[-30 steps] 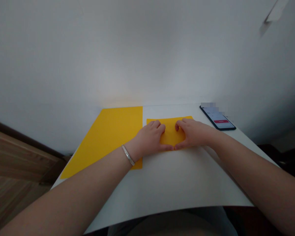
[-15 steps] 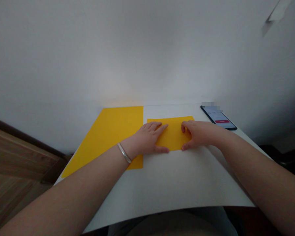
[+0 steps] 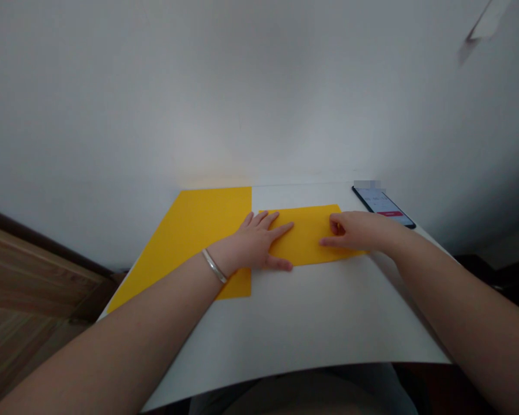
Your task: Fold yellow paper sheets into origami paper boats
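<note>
A pale wall (image 3: 259, 92) fills the view beyond the small yellow sheet (image 3: 309, 230), plain and dimly lit. Below it runs a white desk (image 3: 311, 323), which carries the small sheet on its far half and leaves a broad stretch of white surface on the sheet's near side. Wooden furniture (image 3: 21, 311) with visible grain stands low down, well to the left of the small sheet and past the desk's side. Next in size, a large yellow sheet (image 3: 199, 225) lies flat just left of the small one, a narrow strip of white between the two; the left forearm crosses over it.

The small yellow sheet itself lies on the desk under both hands; whether it is folded into layers cannot be told. The left hand (image 3: 257, 242) rests palm down over its left end, fingers fanned apart, the thumb reaching along its near edge. The right hand (image 3: 358, 230) is at its right end, fingers curled under and thumb stretched out across the yellow surface; whether it pinches the paper cannot be told.

A dark-edged phone (image 3: 384, 204) with a lit screen and a red bar lies beyond the small sheet to the right, partly hidden by the right wrist. Smallest is a silver bangle (image 3: 214, 266) on the left wrist, left of the small sheet.
</note>
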`<state>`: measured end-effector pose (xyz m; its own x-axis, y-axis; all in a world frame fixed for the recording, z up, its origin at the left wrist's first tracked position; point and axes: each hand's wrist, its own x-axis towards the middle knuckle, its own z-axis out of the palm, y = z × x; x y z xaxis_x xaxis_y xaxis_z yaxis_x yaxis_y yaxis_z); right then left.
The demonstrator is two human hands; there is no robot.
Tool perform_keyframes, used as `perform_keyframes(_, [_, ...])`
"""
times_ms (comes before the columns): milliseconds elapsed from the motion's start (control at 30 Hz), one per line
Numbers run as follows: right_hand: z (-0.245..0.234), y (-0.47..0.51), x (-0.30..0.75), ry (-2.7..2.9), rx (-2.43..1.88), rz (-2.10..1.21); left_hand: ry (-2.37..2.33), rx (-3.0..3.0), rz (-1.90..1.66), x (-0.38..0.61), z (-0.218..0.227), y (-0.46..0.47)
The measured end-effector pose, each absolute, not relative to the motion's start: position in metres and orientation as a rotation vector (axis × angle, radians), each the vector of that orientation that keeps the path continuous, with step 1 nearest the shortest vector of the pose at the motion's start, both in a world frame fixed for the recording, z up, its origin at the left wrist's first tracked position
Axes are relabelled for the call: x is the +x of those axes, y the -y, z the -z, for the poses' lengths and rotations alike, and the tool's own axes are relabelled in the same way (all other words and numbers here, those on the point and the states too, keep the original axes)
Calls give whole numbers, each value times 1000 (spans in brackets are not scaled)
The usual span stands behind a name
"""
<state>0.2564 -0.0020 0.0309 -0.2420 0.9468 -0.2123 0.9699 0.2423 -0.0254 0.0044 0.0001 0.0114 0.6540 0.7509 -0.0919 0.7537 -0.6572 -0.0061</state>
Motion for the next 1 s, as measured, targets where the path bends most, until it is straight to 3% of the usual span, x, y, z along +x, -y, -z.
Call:
perform_keyframes(600, [-20, -3, 253, -2622, 1728, 400, -1163, 2952, -173, 25, 1, 8])
perform_keyframes(1000, [-21, -4, 259, -2641, 1669, 523, -598, 2925, -116, 18, 1, -3])
